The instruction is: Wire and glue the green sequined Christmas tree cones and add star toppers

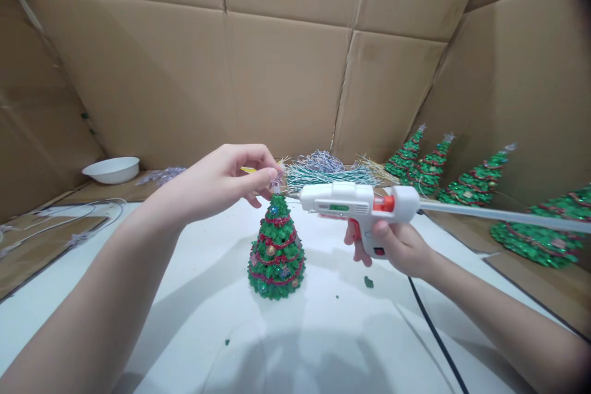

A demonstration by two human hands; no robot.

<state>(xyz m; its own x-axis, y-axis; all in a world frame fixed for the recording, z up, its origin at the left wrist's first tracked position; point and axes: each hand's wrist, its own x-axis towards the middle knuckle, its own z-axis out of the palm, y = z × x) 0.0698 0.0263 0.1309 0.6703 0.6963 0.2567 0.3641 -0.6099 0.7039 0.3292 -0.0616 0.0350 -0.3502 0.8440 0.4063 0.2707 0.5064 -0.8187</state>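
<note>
A small green Christmas tree ornament [276, 258] with red garland and tiny baubles stands upright on the white tabletop [203, 295]. My left hand [235, 175] is closed at its tip, pinching a small clear star topper [276, 187] that the fingers partly hide. A bit of yellow shows behind these fingers. My right hand [406, 249] is wrapped round the grip of a white and orange hot glue gun [339, 202], fingers by the trigger. Its nozzle points left, close to the treetop; whether it touches is hard to tell. A long glue stick [503, 214] extends from the gun's back.
Several finished trees [468, 183] line the right side. Bundles of wire stems [332, 175] lie at the back before the cardboard wall [286, 86]. A white bowl [111, 170] sits back left. A black cord [436, 332] crosses the table; green scraps [368, 282] lie nearby.
</note>
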